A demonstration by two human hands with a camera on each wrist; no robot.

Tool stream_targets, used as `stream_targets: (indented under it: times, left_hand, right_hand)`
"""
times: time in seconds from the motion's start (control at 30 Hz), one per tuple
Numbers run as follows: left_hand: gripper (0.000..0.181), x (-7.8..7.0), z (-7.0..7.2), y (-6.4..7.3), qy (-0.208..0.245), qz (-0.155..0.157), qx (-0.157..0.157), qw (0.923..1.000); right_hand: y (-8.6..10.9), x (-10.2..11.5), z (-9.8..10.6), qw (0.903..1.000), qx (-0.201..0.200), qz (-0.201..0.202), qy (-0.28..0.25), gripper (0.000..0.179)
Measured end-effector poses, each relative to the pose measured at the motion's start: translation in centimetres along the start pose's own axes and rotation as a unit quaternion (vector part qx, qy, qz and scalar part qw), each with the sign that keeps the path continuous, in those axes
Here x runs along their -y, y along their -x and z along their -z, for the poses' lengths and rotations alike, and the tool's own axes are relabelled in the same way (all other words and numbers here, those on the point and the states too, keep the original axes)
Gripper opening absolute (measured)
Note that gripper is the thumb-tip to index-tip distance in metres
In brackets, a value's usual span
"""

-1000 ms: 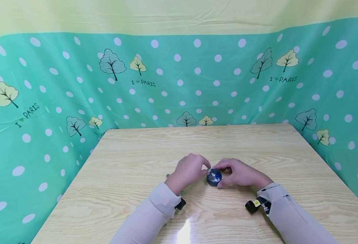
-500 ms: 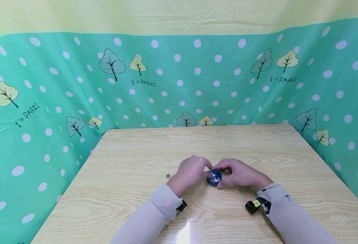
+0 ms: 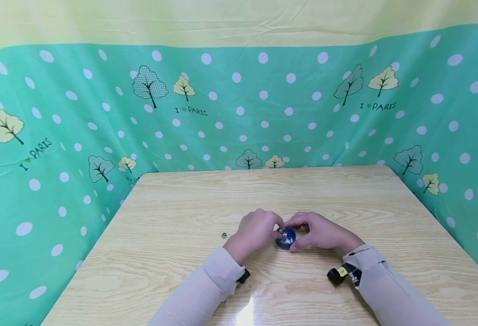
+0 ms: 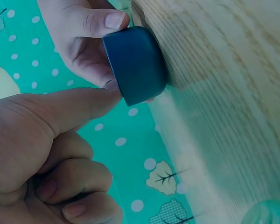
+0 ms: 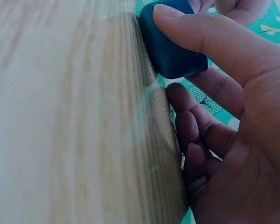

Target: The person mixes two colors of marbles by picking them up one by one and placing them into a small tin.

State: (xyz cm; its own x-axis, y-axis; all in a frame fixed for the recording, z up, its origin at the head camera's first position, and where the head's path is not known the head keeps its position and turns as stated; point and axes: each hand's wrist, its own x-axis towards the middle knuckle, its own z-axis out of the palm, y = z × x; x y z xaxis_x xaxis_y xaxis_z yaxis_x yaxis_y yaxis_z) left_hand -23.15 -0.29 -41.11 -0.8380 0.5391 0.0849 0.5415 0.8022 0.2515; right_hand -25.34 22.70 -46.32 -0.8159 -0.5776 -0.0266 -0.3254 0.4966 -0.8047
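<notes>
A small dark blue cup with rounded lower edges stands on the table. My right hand grips it from the right, thumb on the near side and fingers round the far side. In the right wrist view the thumb presses the cup's wall. My left hand reaches over the rim from the left, thumb and forefinger pinching a small glass marble at the opening. Seen from the left wrist, the thumb tip meets the cup's rim and other fingers are curled. A blue spot shows inside the cup.
A green glass marble lies on the wooden table left of the left hand; it also appears as a green marble in the left wrist view. A green dotted curtain hangs behind the table and along both sides.
My left hand has shifted slightly right and lowered its fingertips with the marble into the cup's mouth. The loose green marble is now uncovered. The right hand and cup stay in place.
</notes>
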Motion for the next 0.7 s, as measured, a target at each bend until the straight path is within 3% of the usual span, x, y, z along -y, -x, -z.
stream_targets:
  times: [0.7]
  left_hand:
    - [0.020, -0.13, -0.11, 0.03, -0.004, 0.001, 0.000, 1.0000]
  right_hand:
    - [0.08, 0.09, -0.03, 1.0000, 0.000, -0.002, 0.002, 0.049]
